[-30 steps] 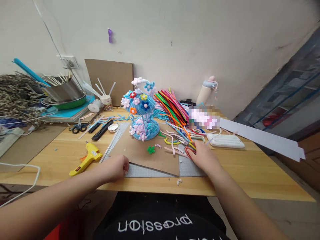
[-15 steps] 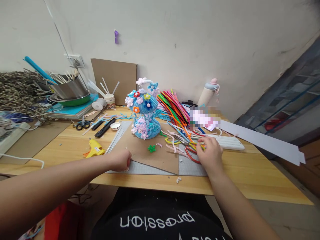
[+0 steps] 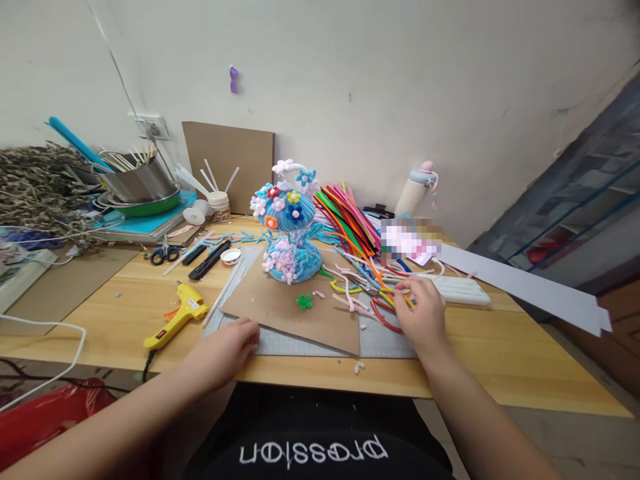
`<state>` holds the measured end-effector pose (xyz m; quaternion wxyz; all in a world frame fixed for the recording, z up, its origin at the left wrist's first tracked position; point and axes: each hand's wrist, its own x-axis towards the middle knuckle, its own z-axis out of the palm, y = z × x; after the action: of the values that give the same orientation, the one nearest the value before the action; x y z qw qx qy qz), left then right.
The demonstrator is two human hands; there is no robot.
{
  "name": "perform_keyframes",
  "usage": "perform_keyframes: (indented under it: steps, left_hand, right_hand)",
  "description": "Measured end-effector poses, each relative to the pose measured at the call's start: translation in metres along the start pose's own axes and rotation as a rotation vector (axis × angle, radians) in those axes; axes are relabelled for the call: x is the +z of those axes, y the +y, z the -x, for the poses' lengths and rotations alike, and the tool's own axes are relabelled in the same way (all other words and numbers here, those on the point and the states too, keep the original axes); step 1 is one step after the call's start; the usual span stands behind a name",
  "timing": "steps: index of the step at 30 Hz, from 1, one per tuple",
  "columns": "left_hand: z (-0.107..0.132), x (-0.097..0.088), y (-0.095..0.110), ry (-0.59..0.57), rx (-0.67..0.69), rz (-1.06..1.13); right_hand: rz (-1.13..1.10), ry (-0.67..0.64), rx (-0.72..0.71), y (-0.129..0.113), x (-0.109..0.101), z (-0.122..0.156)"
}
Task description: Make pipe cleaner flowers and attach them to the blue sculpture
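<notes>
My left hand [image 3: 231, 347] rests on the near edge of the grey cutting mat [image 3: 300, 343], fingers curled loosely with nothing seen in them. My right hand [image 3: 423, 308] lies over a tangle of loose pipe cleaners [image 3: 373, 290] on the mat's right side, fingers bent down onto the strands; whether it grips one is hidden. Between the hands a brown cardboard sheet [image 3: 280, 307] carries a blue pipe-cleaner mushroom figure [image 3: 287, 230] covered in small flowers. A small green flower [image 3: 303, 302] lies on the cardboard in front of it.
A yellow glue gun [image 3: 175, 319] lies left of the mat. Scissors [image 3: 164, 254], a black knife [image 3: 209, 259] and a small white lid [image 3: 230, 256] lie behind it. A colourful pipe-cleaner bundle [image 3: 345, 217], a white case [image 3: 460, 291] and a long grey paper strip [image 3: 525, 287] lie to the right.
My right hand has shifted right and away from me, onto the pipe-cleaner tangle. My left hand has stayed at the mat's near edge. The view has shifted slightly.
</notes>
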<state>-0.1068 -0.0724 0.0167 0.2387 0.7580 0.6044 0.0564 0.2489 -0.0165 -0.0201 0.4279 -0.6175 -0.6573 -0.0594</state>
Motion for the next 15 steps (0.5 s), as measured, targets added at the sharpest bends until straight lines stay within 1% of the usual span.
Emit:
perform_keyframes:
  steps: [2, 3, 4, 5, 6, 7, 9, 10, 12, 15]
  left_hand:
    - [0.005, 0.002, 0.002, 0.063, -0.007, 0.130]
    - [0.006, 0.003, 0.006, 0.082, -0.029, 0.244]
    - [0.007, 0.004, 0.010, 0.083, -0.060, 0.399]
    - [0.006, 0.006, 0.016, 0.067, -0.088, 0.591]
    - [0.006, 0.008, 0.023, 0.041, -0.110, 0.811]
    - [0.004, 0.010, 0.031, 0.022, -0.123, 1.017]
    - [0.000, 0.014, 0.047, 0.005, -0.126, 1.317]
    - [-0.003, 0.016, 0.053, 0.005, -0.126, 1.414]
    - [-0.008, 0.018, 0.063, 0.011, -0.132, 1.525]
    - [-0.014, 0.019, 0.066, 0.018, -0.142, 1.581]
  right_hand:
    - [-0.100, -0.017, -0.033, -0.020, -0.006, 0.001]
    - [-0.177, -0.050, -0.044, -0.034, -0.009, 0.003]
    - [-0.275, -0.111, -0.042, -0.049, -0.011, 0.006]
    - [-0.391, -0.216, -0.039, -0.065, -0.013, 0.009]
    - [-0.509, -0.366, -0.031, -0.082, -0.013, 0.012]
    - [-0.622, -0.489, -0.021, -0.098, -0.012, 0.016]
    - [-0.790, -0.690, 0.020, -0.124, -0.006, 0.022]
    - [-0.849, -0.729, 0.058, -0.133, -0.002, 0.024]
    - [-0.961, -0.792, 0.168, -0.143, 0.006, 0.026]
    - [-1.130, -0.834, 0.328, -0.145, 0.013, 0.025]
